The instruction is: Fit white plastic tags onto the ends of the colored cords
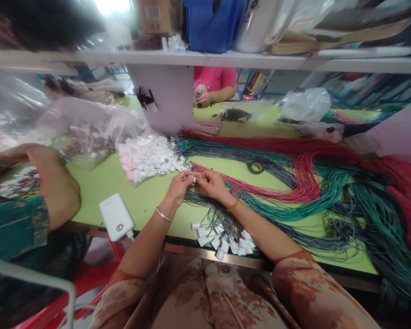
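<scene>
My left hand (180,184) pinches a small white connector (194,180) above the green tabletop. Close against it, my right hand (211,183) has thumb and forefinger pressed together at the connector; whatever thin wire they hold is too small to make out. Just behind my hands lies a bundle of red wires (246,183), running to the right beside green wires (294,211) and dark wires (277,171). A plastic bag of white connectors (147,155) lies open to the left of my hands. Below my right wrist, finished-looking white connectors on wires (222,240) hang at the table edge.
A white power bank (116,217) with a cable lies left on the green table (92,187). Black tape (255,167) rests among the wires. A co-worker's arm (56,183) is at the left; another person (214,84) sits opposite. A shelf (205,59) crosses above.
</scene>
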### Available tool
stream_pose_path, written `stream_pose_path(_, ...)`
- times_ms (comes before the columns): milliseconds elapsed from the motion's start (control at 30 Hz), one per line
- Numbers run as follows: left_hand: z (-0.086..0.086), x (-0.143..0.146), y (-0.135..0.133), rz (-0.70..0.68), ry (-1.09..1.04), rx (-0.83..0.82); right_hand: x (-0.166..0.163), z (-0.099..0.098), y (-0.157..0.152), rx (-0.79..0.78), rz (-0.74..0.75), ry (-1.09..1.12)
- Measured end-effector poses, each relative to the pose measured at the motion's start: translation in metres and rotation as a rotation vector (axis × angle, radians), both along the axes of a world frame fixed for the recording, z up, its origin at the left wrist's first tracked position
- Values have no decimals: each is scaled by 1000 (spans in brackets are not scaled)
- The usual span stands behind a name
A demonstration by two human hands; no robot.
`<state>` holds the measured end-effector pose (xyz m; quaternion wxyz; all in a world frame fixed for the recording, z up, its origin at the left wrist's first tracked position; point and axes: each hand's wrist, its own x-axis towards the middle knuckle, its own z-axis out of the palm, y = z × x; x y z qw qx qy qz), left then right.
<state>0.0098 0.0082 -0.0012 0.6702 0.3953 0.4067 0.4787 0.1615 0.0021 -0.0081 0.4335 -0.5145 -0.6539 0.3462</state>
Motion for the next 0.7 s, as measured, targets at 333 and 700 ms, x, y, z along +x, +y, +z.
stream_pose_path(333, -9, 1, 3, -6, 102, -4, 10, -2, 14, -22, 102, -103)
stream_pose_path(700, -9, -6, 7, 17, 85, -15, 1, -11, 108, -220, -159, -415)
